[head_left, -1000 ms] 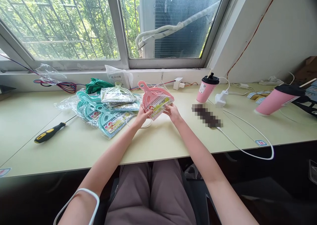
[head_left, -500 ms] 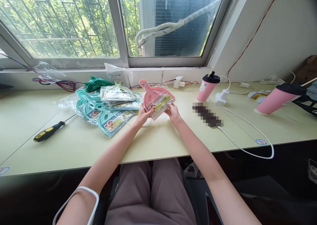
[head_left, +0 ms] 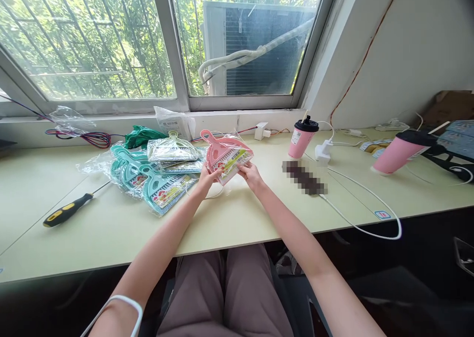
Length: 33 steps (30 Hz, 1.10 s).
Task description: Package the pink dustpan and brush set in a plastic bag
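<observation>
Both hands hold a pink dustpan-and-brush set (head_left: 225, 151) in clear plastic wrap, raised slightly above the table with its looped handle pointing up and left. My left hand (head_left: 208, 179) grips its lower left side, thumb on the front. At the lower right edge, my right hand (head_left: 252, 176) is closed on it; some of its fingers are hidden behind. Left of my hands lies a pile of similar wrapped sets: a teal dustpan (head_left: 163, 191) in front and a pale green one (head_left: 173, 149) on top.
A yellow-and-black screwdriver (head_left: 68, 211) lies at the left. To the right stand a pink cup (head_left: 300, 142), a white charger (head_left: 323, 151) with a looping cable, and a tilted second pink cup (head_left: 396, 154). A blurred-out dark object (head_left: 305, 178) lies between. Green plastic (head_left: 142, 137) sits by the window.
My head view has shifted, so the scene sits lower and a little to the left. Both hands keep their hold on the pink dustpan set, whose tilt has changed slightly.
</observation>
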### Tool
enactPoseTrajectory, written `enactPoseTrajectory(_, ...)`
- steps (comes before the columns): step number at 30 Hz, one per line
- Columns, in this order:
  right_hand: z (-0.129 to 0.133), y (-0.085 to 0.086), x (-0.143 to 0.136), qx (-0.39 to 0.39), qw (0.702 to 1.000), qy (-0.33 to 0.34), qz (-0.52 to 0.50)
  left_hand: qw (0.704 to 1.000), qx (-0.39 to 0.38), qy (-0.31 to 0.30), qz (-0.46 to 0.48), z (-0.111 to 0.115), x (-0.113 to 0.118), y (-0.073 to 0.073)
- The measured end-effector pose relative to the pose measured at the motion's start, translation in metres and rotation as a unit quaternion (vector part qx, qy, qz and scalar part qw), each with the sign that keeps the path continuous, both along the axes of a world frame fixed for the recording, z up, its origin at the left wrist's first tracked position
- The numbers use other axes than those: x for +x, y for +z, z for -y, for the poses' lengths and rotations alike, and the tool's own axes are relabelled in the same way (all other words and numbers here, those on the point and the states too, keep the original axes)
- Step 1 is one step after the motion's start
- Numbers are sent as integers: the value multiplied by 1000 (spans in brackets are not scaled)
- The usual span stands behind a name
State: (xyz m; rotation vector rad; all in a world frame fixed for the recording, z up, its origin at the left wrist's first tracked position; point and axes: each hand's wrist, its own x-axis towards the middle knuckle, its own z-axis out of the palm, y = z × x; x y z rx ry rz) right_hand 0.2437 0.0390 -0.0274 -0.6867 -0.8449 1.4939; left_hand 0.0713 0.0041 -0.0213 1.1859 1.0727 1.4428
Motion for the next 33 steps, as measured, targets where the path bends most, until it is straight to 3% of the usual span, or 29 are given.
enactPoseTrajectory(6, 4, -2, -6, 10, 997, -66, -27, 995, -21, -96, -17, 6, 1, 4)
enactPoseTrajectory(11, 5, 2, -1, -8, 992, -115, -57, 967, -62, -242, -49, 22, 14, 1)
enactPoseTrajectory(15, 2, 4, 7, -20, 990, -124, -65, 946, -96, -301, -69, 25, 14, 4)
enactPoseTrajectory(17, 0, 5, 9, -23, 990, -124, -65, 951, -104, -283, -71, 20, 9, 6)
enactPoseTrajectory(19, 1, 5, 9, -21, 991, -114, -62, 968, -99, -223, -55, 13, 3, 8)
enactPoseTrajectory(22, 4, 3, 3, -5, 996, -77, -35, 989, -99, -113, 16, 5, -3, 9)
enactPoseTrajectory(25, 10, 0, -7, 3, 999, -39, 1, 990, -84, -47, 103, 4, -1, 9)
enactPoseTrajectory(27, 12, -1, -12, -7, 999, -31, 5, 988, -44, -37, 146, 7, 2, 10)
enactPoseTrajectory(33, 13, -5, -13, -5, 998, -62, -16, 978, 48, -117, 167, 12, 11, 8)
